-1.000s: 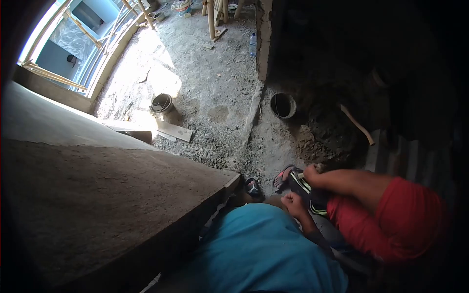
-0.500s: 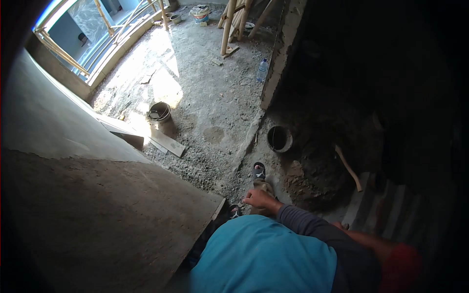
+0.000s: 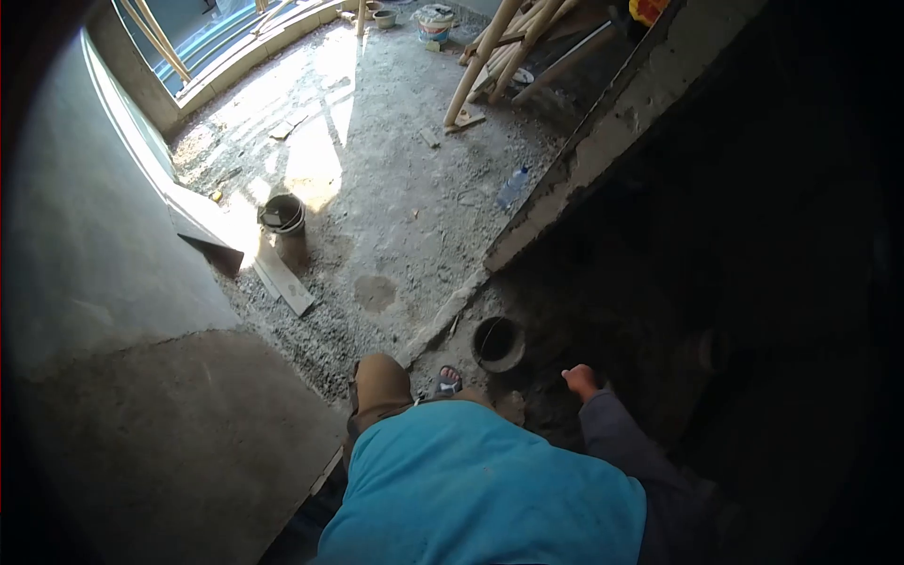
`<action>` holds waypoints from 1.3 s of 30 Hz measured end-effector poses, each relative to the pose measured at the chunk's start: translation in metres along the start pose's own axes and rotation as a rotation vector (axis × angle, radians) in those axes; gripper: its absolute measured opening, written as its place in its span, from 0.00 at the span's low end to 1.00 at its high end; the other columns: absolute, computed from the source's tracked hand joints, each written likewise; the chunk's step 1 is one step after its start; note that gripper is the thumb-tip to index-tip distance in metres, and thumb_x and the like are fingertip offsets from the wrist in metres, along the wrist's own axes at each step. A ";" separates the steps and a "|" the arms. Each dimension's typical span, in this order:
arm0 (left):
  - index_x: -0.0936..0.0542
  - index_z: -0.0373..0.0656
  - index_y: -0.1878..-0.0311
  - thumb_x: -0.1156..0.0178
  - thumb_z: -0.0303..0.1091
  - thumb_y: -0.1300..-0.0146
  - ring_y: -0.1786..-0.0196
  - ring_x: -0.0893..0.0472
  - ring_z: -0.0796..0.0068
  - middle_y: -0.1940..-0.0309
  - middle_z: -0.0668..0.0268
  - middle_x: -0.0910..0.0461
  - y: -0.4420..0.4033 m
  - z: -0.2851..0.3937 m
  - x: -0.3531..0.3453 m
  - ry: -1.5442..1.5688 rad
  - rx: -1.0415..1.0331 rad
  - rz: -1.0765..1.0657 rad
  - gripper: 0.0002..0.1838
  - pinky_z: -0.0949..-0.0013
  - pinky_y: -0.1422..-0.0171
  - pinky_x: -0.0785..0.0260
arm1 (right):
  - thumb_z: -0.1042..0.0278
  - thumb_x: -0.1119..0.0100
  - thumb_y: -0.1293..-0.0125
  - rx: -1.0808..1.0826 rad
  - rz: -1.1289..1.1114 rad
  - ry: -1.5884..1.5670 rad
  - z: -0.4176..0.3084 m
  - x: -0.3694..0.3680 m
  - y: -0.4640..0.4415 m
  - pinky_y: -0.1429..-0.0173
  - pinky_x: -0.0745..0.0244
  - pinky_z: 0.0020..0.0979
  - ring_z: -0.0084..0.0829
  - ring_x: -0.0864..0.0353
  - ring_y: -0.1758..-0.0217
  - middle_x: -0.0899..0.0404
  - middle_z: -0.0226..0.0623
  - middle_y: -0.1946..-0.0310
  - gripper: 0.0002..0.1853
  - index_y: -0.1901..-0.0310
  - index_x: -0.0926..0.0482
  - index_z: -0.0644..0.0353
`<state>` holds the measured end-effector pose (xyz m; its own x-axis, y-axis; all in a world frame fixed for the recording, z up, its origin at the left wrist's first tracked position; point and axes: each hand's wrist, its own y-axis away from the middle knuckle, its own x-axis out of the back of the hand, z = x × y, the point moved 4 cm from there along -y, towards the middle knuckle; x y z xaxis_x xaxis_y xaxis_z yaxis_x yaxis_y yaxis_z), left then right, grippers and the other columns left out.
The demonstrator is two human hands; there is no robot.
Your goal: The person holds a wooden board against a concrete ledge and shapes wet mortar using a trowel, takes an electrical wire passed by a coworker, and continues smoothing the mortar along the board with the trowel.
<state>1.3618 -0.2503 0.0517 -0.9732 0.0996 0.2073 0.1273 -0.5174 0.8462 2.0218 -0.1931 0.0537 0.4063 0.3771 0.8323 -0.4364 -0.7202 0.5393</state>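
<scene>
My right hand (image 3: 582, 380), at the end of a dark grey sleeve, hangs out over the dark ground right of my body. Its fingers look curled in, and nothing shows in them. Nearest to it is a dirty bucket (image 3: 497, 345) with a wire handle, standing on the ground to its left and apart from it. My left hand is out of view. My blue shirt, a bent knee (image 3: 381, 381) and one sandalled foot (image 3: 449, 380) show below.
A second bucket (image 3: 282, 215) stands beside pale boards (image 3: 284, 281) at left. A rough wall edge (image 3: 621, 141) runs up right. Bamboo poles (image 3: 485, 66), a plastic bottle (image 3: 513, 186) and a paint pail (image 3: 435, 24) are farther off. A plastered wall (image 3: 141, 377) borders the left.
My right hand has swung from in front of my body out to the right. I have stepped forward, and my view has turned. The red-sleeved arm of another person has left view.
</scene>
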 end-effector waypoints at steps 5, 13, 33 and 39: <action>0.52 0.58 0.27 0.50 0.67 0.42 0.34 0.37 0.48 0.31 0.53 0.47 -0.038 0.045 -0.027 -0.009 0.062 -0.014 0.44 0.37 0.38 0.44 | 0.55 0.36 0.43 0.006 0.144 -0.354 -0.057 0.041 -0.066 0.56 0.24 0.37 0.38 0.16 0.64 0.16 0.44 0.70 0.16 0.69 0.17 0.63; 0.55 0.59 0.25 0.51 0.71 0.43 0.33 0.38 0.46 0.29 0.51 0.50 -0.187 0.206 -0.029 -0.087 0.058 -0.125 0.48 0.35 0.37 0.46 | 0.51 0.34 0.44 -0.015 -0.030 -0.550 -0.172 -0.012 -0.094 0.52 0.24 0.36 0.35 0.17 0.58 0.16 0.42 0.66 0.19 0.65 0.17 0.61; 0.29 0.45 0.43 0.43 0.54 0.33 0.60 0.23 0.78 0.56 0.67 0.25 -0.416 0.844 -0.034 0.099 -0.429 -0.127 0.25 0.75 0.61 0.33 | 0.35 0.40 0.44 -0.112 -0.248 -0.409 -0.498 0.129 -0.367 0.34 0.36 0.47 0.58 0.37 0.33 0.39 0.64 0.36 0.51 0.27 0.49 0.60; 0.28 0.37 0.40 0.42 0.43 0.31 0.59 0.23 0.79 0.58 0.66 0.22 -0.476 0.809 -0.160 -0.358 -0.299 -0.292 0.23 0.74 0.58 0.31 | 0.37 0.37 0.46 -0.215 -0.258 -0.526 -0.503 0.121 -0.503 0.36 0.33 0.48 0.64 0.35 0.37 0.40 0.75 0.40 0.54 0.28 0.51 0.64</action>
<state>1.6123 0.6677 0.0125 -0.8271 0.5314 0.1832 -0.2490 -0.6386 0.7281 1.8869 0.5075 -0.0523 0.8371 0.1467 0.5270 -0.4013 -0.4899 0.7739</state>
